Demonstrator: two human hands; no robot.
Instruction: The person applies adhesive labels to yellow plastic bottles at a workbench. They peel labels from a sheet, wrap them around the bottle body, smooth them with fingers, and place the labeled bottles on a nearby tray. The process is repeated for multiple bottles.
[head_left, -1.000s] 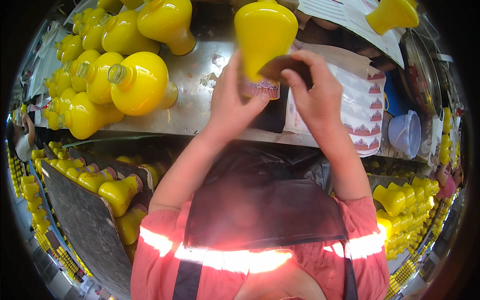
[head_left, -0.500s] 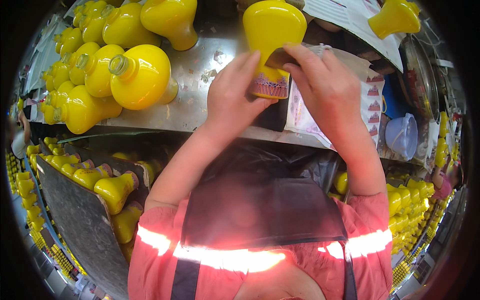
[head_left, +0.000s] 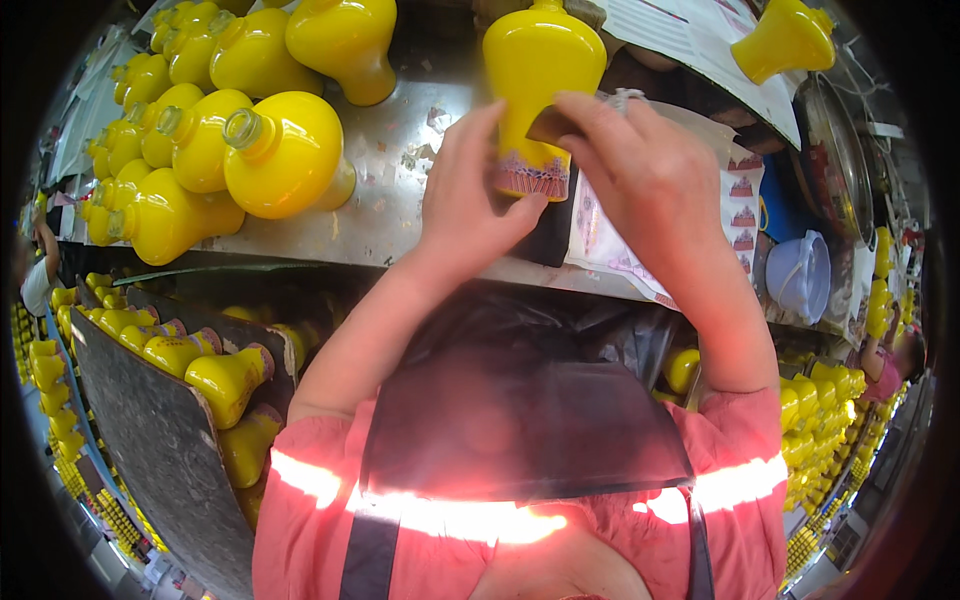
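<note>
- Your left hand (head_left: 462,190) grasps the yellow bottle (head_left: 545,65) along the left of its narrow foot, thumb by the bottom edge.
- Your right hand (head_left: 650,165) pinches a dark flat piece (head_left: 550,125) against or just over the bottle, above the patterned band (head_left: 532,177); you cannot tell how hard it presses.
- The bottle lies in front of you at the table's near side, foot toward you, neck away.
- The step in hand looks like smoothing the band down around the foot.
- The next move likely calls for a steady left hold and light, even strokes across the band, so it doesn't wrinkle or slip.
- Just right of the bottle lies a sheet of printed patterns (head_left: 741,188); plain yellow bottles (head_left: 285,160) crowd the metal table (head_left: 385,205) at left.
</note>
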